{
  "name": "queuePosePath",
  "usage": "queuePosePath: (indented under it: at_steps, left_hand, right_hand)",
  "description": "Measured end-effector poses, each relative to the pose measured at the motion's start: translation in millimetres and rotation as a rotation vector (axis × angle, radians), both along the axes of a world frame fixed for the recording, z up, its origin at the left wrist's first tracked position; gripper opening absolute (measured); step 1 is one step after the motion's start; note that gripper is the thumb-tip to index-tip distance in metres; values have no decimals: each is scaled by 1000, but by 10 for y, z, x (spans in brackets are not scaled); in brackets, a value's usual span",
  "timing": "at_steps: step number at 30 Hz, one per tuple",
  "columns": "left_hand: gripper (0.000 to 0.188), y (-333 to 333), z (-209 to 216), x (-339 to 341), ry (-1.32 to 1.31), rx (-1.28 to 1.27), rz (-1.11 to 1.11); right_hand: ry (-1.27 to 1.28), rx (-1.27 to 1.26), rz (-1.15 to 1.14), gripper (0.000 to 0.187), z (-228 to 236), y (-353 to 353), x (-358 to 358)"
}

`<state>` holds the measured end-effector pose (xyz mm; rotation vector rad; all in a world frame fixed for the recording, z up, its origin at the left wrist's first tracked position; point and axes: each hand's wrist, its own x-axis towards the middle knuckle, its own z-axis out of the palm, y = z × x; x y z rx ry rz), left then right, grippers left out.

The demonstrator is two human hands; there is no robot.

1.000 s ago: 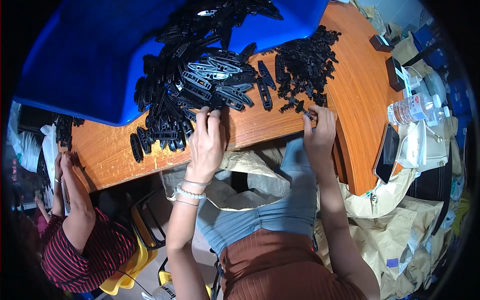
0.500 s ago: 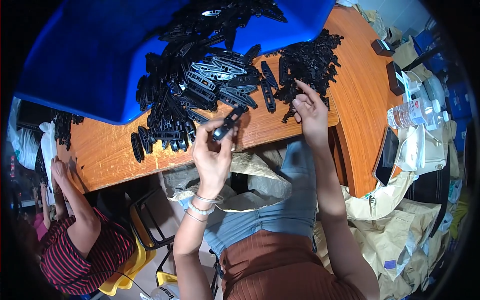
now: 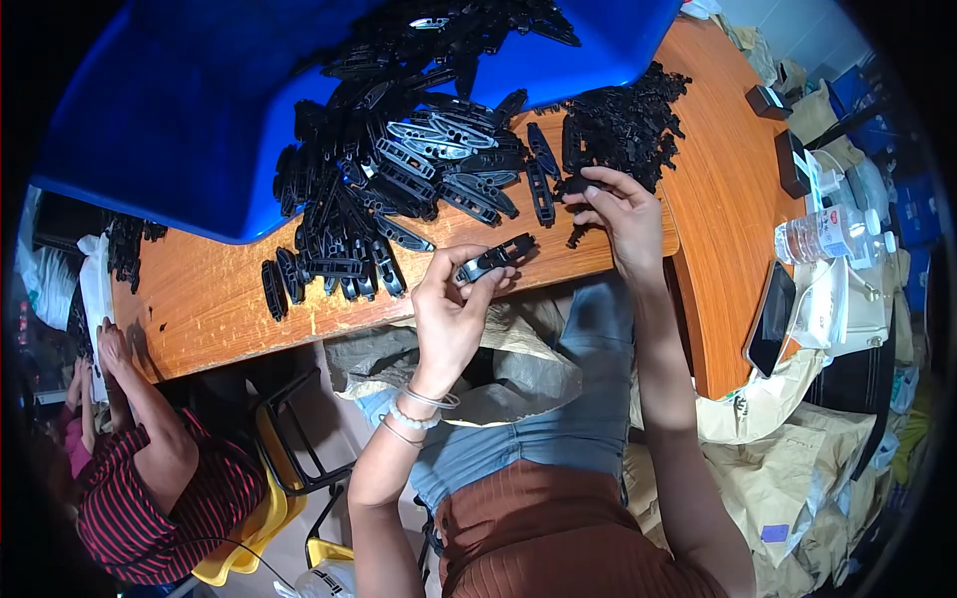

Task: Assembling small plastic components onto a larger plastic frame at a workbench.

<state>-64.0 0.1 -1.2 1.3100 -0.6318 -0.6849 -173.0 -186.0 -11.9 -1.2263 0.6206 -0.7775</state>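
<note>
My left hand is closed around a long black plastic part, held tilted just above the table's front edge. The part is slotted, and my fingers hide some of it. My right hand has thumb and forefinger brought together at the near edge of a pile of small black plastic pieces. Dark pieces lie behind its fingertips, so I cannot make out what is pinched. Left of that pile, a heap of long black slotted parts spreads over the wooden table. A few lie apart between the two piles.
A blue bin holding more black parts lies tipped toward the heap. At right are a phone, a water bottle and small dark boxes. An open sack hangs at my lap. Another person works at left.
My left hand has moved right and slightly down, turning the long part more level. The right hand's fingers have come together at the small pieces.
</note>
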Motion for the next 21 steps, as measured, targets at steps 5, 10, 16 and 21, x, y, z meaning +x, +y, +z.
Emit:
queuePosePath:
  at_steps: [5, 10, 16, 21]
  left_hand:
    - [20, -12, -13, 5, -15, 7, 6]
    - [19, -50, -71, 47, 43, 27, -15]
    - [20, -60, -218, 99, 76, 21, -25]
    - [21, -54, -175, 106, 155, 55, -19]
  right_hand:
    - [-69, -198, 13, 25, 10, 44, 82]
    - [-46, -353, -11, 24, -10, 43, 163]
    - [529, -954, -216, 26, 92, -33, 247]
    - [485, -1102, -303, 27, 106, -186, 282]
